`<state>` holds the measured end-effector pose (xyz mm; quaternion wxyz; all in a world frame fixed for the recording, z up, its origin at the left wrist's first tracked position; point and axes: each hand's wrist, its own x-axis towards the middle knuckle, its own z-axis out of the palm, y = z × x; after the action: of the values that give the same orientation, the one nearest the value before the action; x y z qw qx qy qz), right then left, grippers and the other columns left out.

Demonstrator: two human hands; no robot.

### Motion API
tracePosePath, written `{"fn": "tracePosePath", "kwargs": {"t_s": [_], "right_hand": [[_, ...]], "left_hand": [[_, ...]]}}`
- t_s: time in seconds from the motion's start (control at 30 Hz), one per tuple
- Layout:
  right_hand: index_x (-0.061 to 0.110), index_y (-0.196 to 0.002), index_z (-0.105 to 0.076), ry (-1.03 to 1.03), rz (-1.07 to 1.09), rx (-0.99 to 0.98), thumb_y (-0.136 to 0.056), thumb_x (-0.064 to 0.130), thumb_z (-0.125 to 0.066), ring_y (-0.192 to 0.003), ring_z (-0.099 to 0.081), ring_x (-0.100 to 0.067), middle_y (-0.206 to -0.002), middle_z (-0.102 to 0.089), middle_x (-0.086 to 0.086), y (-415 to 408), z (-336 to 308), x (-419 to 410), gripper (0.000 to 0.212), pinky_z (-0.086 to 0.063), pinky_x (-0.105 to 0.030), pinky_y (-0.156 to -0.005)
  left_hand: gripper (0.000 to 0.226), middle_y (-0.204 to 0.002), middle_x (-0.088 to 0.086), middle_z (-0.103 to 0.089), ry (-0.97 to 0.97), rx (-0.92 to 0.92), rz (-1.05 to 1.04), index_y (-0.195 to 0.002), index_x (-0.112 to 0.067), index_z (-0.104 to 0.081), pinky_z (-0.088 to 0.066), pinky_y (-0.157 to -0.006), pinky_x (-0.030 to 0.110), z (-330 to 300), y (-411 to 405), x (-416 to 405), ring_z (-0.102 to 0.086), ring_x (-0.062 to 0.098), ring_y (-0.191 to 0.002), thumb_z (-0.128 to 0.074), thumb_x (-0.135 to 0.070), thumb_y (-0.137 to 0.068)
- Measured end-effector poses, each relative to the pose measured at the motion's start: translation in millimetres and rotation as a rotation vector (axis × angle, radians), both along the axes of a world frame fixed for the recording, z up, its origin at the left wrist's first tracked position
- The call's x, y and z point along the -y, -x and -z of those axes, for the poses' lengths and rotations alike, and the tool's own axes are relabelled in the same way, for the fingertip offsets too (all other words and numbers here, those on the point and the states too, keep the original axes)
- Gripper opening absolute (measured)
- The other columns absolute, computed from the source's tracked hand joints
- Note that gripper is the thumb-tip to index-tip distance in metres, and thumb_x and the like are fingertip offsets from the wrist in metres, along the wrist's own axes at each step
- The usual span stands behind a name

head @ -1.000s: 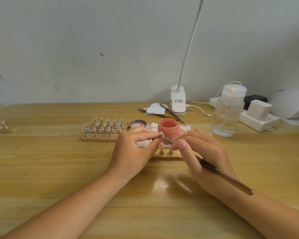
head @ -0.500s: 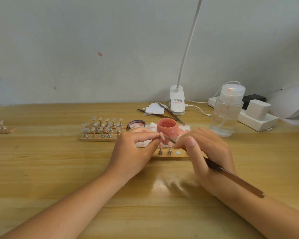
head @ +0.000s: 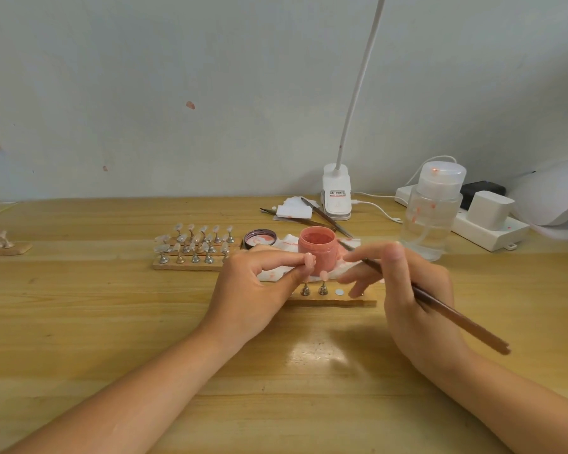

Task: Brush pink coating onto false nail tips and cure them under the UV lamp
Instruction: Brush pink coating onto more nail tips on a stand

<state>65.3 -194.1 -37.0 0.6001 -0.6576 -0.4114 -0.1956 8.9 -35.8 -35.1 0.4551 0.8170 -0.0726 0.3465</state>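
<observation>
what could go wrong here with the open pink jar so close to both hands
The open jar stands just behind the left hand and next to the brush in the right hand; a careless stroke might tip it onto the paper.

The left hand pinches a coated tip, so wet pink may smear on the fingers.

A painted tip on the strip sits under the hands and could be brushed.

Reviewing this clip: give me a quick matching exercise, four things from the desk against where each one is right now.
Things:
1. brush
2. nail tip
3. pink jar
4. jar lid

Places:
A. lying open side up, left of the jar
B. held in the right hand
C. standing open on the stained paper
D. pinched in the left hand

Pairs: 1-B, 2-D, 3-C, 4-A
</observation>
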Motion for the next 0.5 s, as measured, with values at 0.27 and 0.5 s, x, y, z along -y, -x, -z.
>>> {"fn": "tracePosePath", "kwargs": {"t_s": [0.27, 0.5], "right_hand": [[0.037, -0.086, -0.05, 0.267, 0.093, 0.236, -0.068, 0.035, -0.074, -0.093, -0.058, 0.001, -0.09, -0.062, 0.023, -1.9, 2.2, -9.7, 0.03, -0.046, -0.024, -0.081], [0.034, -0.086, -0.051, 0.253, 0.115, 0.292, -0.072, 0.031, -0.072, -0.088, -0.059, -0.004, -0.087, -0.064, 0.017, -2.4, 0.6, -8.4, 0.025, -0.043, -0.021, -0.082]], "left_hand": [[0.019, -0.078, -0.015, -0.07, -0.02, -0.056, 0.051, -0.08, -0.031, -0.074, -0.048, -0.079, 0.023, 0.6, 1.7, 0.9, -0.061, 0.01, -0.08, -0.072, -0.013, -0.072], [0.018, -0.081, -0.033, -0.064, -0.075, -0.115, 0.047, -0.082, -0.042, -0.072, -0.038, -0.094, 0.028, -2.1, 3.6, 4.4, -0.058, -0.008, -0.089, -0.064, -0.037, -0.066]]}}
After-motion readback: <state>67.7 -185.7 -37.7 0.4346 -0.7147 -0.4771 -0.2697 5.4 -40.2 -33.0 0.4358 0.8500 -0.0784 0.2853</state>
